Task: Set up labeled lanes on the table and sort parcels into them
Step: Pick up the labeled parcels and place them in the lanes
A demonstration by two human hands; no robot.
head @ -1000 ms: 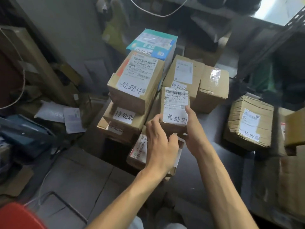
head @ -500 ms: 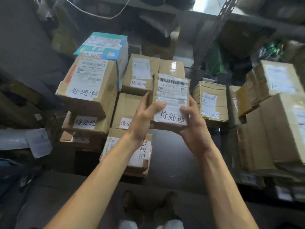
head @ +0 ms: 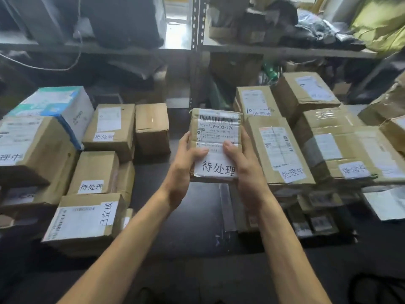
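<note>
Shelving (head: pixel 197 49) of grey metal, crowded with bags and cartons, backs a dark tabletop (head: pixel 197 218) that carries two groups of brown boxes with a bare strip between them.

Item: one small flat parcel (head: pixel 215 137), brown wrap, printed shipping label with barcode, white tag reading 待处理.

Location: held in the air above the bare middle strip, apart from both groups.

Hold: left hand (head: pixel 183 170) and right hand (head: pixel 246 172) grip the long edges. Both thumbs press on the label face, and the fingers (head: pixel 245 139) curl round the sides and beneath.

Change: a second ago the parcel sat low against the left-hand stack with the hands just closing on it. It has since been lifted and carried rightward to the centre, and the view has swung up to face the shelving.

Bearing on task: picked but not yet sorted. The tag matches the tagged box (head: pixel 94 172) on the left, while the flat parcel (head: pixel 278 150) just to the right reads 处理中, so the lane choice appears to be still open.

Orientation: label face up and tipped slightly toward the person. The long axis runs away from the person, barcode end toward the shelving and tag end nearest the wrists.
</note>
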